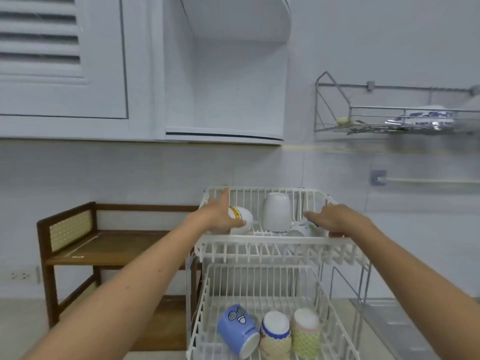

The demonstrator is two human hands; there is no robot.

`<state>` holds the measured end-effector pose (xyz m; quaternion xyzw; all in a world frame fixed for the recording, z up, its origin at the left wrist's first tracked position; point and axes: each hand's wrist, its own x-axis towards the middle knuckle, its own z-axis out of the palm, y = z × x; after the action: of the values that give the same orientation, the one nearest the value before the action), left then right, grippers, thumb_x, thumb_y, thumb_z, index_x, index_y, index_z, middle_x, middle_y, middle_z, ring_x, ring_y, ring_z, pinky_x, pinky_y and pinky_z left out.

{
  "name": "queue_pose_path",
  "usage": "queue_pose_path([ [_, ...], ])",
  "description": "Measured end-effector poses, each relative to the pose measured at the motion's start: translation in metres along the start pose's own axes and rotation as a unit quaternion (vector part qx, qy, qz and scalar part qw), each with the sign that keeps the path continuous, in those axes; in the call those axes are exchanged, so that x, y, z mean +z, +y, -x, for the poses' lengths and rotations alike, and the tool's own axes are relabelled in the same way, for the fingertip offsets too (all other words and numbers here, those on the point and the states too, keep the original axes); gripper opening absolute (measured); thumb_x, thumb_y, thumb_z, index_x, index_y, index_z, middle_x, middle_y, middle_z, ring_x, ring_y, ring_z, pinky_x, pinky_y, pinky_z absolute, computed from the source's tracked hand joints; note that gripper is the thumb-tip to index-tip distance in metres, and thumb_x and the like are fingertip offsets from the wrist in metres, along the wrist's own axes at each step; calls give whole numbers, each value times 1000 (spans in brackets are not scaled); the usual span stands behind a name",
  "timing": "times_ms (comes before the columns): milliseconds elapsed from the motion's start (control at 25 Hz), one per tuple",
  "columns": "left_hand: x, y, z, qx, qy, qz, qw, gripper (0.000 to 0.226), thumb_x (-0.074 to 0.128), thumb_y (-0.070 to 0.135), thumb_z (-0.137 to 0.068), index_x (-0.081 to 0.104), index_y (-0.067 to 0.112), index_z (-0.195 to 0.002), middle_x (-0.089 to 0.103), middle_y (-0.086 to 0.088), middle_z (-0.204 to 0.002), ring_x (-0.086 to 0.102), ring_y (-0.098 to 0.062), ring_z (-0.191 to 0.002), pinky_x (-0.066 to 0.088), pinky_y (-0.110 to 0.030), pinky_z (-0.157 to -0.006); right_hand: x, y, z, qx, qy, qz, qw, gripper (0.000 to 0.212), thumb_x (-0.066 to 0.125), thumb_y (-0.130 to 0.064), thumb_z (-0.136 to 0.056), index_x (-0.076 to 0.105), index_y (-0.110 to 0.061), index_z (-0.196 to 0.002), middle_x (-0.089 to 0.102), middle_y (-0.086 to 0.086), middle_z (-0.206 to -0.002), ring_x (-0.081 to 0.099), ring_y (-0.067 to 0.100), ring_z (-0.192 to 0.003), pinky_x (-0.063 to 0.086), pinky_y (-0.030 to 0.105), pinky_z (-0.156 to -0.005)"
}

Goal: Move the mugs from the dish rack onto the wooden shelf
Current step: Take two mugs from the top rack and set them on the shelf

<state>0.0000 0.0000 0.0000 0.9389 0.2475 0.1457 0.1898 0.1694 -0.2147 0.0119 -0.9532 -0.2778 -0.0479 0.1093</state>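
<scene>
Blue mug (238,331), floral mug (302,229) half-hidden

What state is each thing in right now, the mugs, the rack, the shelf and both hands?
left hand: gripping the yellow-label mug
yellow-label mug: tilted, top tier
plain white mug: upside down, top tier
right hand: open, over the patterned mug
patterned mug: on its side, top tier
blue mug: tipped over, bottom tier
two patterned cups: upside down, bottom tier
dish rack: holding six mugs
wooden shelf: bare
</scene>
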Motion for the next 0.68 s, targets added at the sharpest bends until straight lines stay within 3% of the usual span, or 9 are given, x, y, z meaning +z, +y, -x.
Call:
queue_pose_path([
  [80, 7, 1, -12, -41, -41, -89, 994, 107, 67, 52, -78, -7, 21, -149, 37, -20, -144, 48, -36, -122, 44, -44, -99, 8, 2, -10, 30, -67, 19, 997, 81, 30, -68, -89, 48, -4, -135, 47, 16, -143, 48, 33, -126, 36, 38, -102],
  [120, 11, -1, -16, -54, -44, -120, 990, 107, 68, 52, -76, -3, 20, -149, 40, -19, -141, 50, -36, -119, 46, -43, -97, 14, 2, -20, 28, -92, 12, 995, 84, 32, -71, -87, 48, -5, -135, 48, 15, -142, 50, 32, -123, 38, 38, -99],
  [240, 24, -4, -24, -51, 10, -180, 982, 101, 69, 59, -69, 15, 20, -144, 55, -12, -126, 57, -30, -107, 51, -40, -89, 22, -2, -35, 32, -153, -88, 984, 76, 49, -76, -75, 58, -12, -117, 66, 11, -105, 64, 23, -78, 47, 30, -66],
  [320, 28, -4, -25, -44, 55, -200, 977, 95, 65, 67, -64, 27, 21, -138, 61, -6, -116, 59, -27, -100, 53, -39, -84, 25, -2, -44, 20, -167, -164, 972, 69, 63, -67, -70, 59, -8, -105, 65, 8, -89, 63, 21, -70, 46, 28, -60],
  [400, 28, -5, -26, -51, 88, -169, 980, 91, 62, 70, -61, 34, 23, -134, 62, -4, -114, 60, -26, -97, 53, -38, -80, 30, -3, -48, 5, -188, -231, 955, 63, 72, -53, -68, 59, -4, -106, 68, 12, -89, 65, 25, -71, 51, 29, -62],
  [480, 27, -2, -23, -49, 117, -108, 986, 92, 61, 71, -59, 35, 25, -135, 59, -5, -121, 59, -28, -101, 51, -36, -78, 29, -3, -46, -16, -182, -261, 948, 60, 75, -45, -67, 59, -1, -105, 68, 13, -85, 65, 24, -63, 52, 26, -54],
  [560, 23, 0, -19, -36, 141, -35, 989, 91, 60, 71, -60, 34, 30, -137, 52, -8, -131, 55, -30, -108, 49, -38, -82, 25, 0, -42, -40, -153, -281, 947, 55, 76, -42, -66, 59, -4, -103, 67, 11, -80, 64, 22, -58, 50, 23, -48],
  [680, 5, 6, -9, 4, 183, 96, 978, 79, 61, 67, -64, 40, 36, -133, 48, -5, -135, 53, -27, -110, 50, -41, -86, 9, -2, -32, -91, -99, -340, 931, 45, 80, -34, -65, 61, -11, -99, 72, 10, -83, 70, 23, -68, 57, 29, -52],
])
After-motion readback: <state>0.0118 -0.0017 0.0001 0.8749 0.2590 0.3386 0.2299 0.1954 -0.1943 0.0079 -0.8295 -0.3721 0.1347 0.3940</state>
